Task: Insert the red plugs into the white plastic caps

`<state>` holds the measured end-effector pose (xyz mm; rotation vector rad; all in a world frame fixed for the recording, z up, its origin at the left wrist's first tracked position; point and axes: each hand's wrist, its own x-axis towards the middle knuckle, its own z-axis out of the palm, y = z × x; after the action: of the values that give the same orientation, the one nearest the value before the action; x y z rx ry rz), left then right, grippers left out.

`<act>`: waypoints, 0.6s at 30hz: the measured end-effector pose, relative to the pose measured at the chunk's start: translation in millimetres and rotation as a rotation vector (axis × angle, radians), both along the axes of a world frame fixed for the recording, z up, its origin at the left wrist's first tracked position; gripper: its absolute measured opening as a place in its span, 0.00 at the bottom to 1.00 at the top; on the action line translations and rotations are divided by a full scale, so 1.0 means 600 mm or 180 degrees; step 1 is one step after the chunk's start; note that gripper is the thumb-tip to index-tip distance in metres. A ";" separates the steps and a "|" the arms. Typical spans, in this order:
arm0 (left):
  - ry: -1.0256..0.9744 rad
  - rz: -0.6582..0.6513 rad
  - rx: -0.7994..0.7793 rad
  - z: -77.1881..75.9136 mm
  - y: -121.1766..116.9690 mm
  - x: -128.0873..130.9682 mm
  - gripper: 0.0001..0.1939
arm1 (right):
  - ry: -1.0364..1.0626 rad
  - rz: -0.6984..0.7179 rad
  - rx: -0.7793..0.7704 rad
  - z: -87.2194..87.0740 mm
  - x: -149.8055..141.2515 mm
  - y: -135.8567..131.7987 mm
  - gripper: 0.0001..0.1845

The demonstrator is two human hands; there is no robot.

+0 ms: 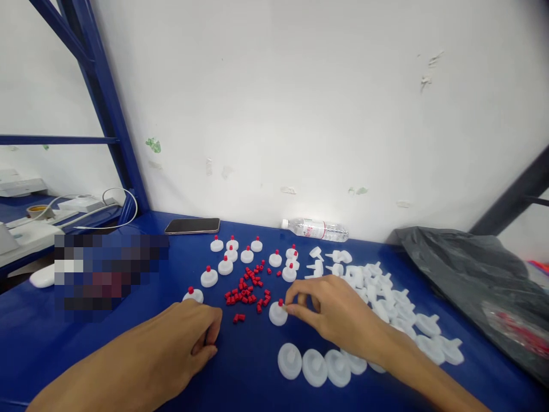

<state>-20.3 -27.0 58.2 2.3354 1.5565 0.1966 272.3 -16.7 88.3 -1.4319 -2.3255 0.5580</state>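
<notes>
Head view: two bare hands over a blue table (240,366).
Right hand (330,303): thumb and forefinger drawn together at the edge of a capped disc (278,314), beside its red tip; whether they grip it, I cannot tell.
Left hand (184,335): fingers curled, knuckles up, thumb just below them; whether anything is inside, I cannot tell. It is close to another capped disc (193,296), partly hidden behind it.
Capped disc by the right hand: on the table, red tip up.
Red caps (245,293): loose, scattered between the hands and beyond them.
Other capped discs (225,265): standing apart or close together behind and around the red caps, tips up.
Plain discs (314,368): a row nearest the wearer, partly under the right forearm.
White parts (388,297): heaped right of the right hand.
Bottle (317,229): lying on its side near the wall (274,114).
Phone (193,226): flat, left of the bottle.
Dark bag (463,269): crumpled at the right.
Cables (92,212): at the far left.
</notes>
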 end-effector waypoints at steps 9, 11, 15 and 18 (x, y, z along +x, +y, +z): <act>0.0121 -0.0101 0.0060 0.034 0.018 0.046 0.06 | -0.0071 0.0322 -0.0183 0.002 -0.003 -0.008 0.20; 0.0075 -0.0137 0.0120 0.034 0.019 0.045 0.07 | -0.0387 0.0097 0.0184 -0.003 -0.002 -0.001 0.20; -0.0054 -0.0198 0.0145 0.043 0.014 0.047 0.08 | -0.0327 -0.0092 0.0184 0.002 0.003 0.003 0.19; -0.0074 -0.0171 0.0185 0.052 0.015 0.052 0.07 | 0.0107 0.0414 -0.0465 0.016 0.004 -0.008 0.14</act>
<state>10.6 -18.2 89.4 2.4074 1.4944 0.2586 274.9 -21.5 97.9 -1.3278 -2.4065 0.7974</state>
